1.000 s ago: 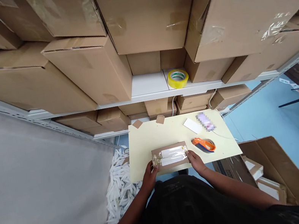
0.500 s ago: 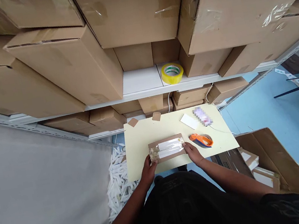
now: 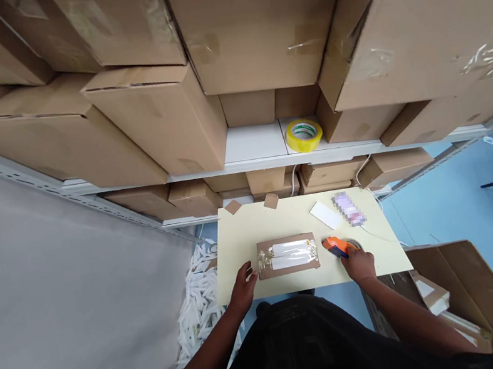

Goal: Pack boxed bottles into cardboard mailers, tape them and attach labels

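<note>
A small cardboard box (image 3: 290,269) lies flat on the table, its top carrying white labels under shiny clear tape. My left hand (image 3: 244,285) is just off the box's left end, fingers apart and holding nothing. To the right, my right hand (image 3: 360,266) has its fingers closed round an orange and blue tape dispenser (image 3: 337,245), which still rests on the tabletop. Part of the dispenser and its tape roll is hidden behind that hand. A white card (image 3: 325,214) lies beyond the dispenser, beside a blurred-out purple item (image 3: 349,209).
The pale yellow table (image 3: 233,244) stands against shelving stacked with cardboard boxes (image 3: 267,28). A yellow tape roll (image 3: 304,135) sits on the shelf. White strips (image 3: 196,308) pile on the floor at left. An open carton (image 3: 462,273) with small boxes stands at right.
Both hands have let go of the cardboard box, which now lies on the table. My right hand has moved right and taken hold of the tape dispenser. The camera view has shifted.
</note>
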`<control>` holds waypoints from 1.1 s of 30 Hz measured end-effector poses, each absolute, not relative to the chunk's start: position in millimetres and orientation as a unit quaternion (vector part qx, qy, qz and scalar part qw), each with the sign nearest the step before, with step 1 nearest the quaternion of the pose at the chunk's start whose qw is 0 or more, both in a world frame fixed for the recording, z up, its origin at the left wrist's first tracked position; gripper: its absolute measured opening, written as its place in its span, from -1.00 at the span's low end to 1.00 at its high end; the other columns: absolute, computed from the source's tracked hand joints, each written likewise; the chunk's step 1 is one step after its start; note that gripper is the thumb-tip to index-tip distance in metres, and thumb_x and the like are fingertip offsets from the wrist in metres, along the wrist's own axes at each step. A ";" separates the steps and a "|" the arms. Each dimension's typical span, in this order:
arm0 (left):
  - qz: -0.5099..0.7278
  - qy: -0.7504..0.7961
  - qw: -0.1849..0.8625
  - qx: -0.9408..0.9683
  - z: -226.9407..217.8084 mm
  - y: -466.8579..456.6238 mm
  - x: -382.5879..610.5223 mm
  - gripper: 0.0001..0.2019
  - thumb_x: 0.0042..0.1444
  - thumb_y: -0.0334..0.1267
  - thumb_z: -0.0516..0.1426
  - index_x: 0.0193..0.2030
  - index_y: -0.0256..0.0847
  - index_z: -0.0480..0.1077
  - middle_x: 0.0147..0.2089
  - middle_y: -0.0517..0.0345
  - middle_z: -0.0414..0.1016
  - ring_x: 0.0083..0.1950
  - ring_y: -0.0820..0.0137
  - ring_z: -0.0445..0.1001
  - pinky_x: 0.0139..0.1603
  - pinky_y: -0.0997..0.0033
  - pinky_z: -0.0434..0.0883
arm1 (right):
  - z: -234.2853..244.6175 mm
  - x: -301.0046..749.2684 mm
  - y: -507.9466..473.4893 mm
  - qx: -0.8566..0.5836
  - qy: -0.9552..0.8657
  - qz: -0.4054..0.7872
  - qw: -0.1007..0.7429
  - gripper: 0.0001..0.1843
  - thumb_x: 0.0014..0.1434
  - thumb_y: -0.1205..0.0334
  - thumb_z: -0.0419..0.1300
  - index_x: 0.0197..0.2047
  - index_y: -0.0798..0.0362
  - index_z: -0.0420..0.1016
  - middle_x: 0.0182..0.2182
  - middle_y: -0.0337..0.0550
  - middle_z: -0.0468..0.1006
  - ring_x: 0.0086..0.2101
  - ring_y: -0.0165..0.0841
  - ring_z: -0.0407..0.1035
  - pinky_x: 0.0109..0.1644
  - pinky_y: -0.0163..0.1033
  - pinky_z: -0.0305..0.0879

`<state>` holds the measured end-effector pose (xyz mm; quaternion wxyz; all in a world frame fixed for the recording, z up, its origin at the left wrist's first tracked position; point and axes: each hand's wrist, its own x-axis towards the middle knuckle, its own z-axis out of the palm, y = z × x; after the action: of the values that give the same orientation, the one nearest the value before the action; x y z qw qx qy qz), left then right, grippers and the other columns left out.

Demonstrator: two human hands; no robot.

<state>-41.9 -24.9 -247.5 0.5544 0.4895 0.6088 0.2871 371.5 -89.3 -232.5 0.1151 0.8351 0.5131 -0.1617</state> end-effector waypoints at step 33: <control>0.321 0.613 0.468 0.549 -220.6 -46.1 -84.5 -0.58 0.22 0.12 0.12 0.01 -0.14 0.47 0.06 -0.06 0.51 0.12 0.11 0.54 0.03 0.12 0.54 | 23.4 271.8 181.5 0.623 0.719 0.042 -0.306 -0.47 0.38 -0.08 0.06 0.22 0.10 0.41 0.08 0.12 0.53 0.09 0.00 0.31 0.23 0.10 0.15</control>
<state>-84.5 -46.1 -220.6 0.4680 0.5493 0.6135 0.3208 271.8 181.5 23.4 -0.3055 0.6233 0.7186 0.0424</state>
